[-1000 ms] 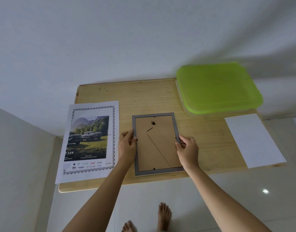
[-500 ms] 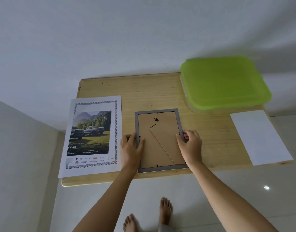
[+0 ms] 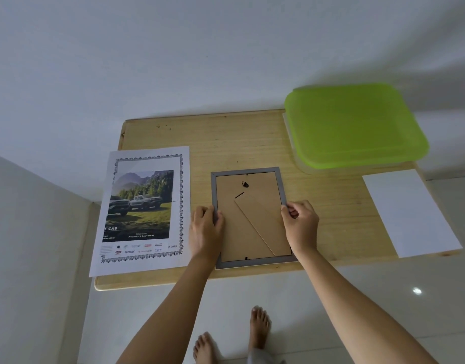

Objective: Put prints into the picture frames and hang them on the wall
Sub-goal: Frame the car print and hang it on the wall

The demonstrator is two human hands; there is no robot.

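Observation:
A grey picture frame [image 3: 248,171] lies face down on the wooden table [image 3: 239,137], its brown backing board and folded stand showing. My left hand [image 3: 205,229] grips the frame's left edge, thumb over the rim. At the right edge my right hand [image 3: 301,227] pinches the rim with curled fingers. To the left lies a print [image 3: 144,208] of pickup trucks before a forest, with a patterned border.
A lime-green lidded box [image 3: 354,124] sits at the table's back right. A blank white sheet [image 3: 410,211] lies at the right, overhanging the front edge. White walls stand behind and to the left. My bare feet [image 3: 259,329] are on the tiled floor below.
Both hands have slid a little along the frame's side edges and tightened on them. The frame stays flat in the same place on the table.

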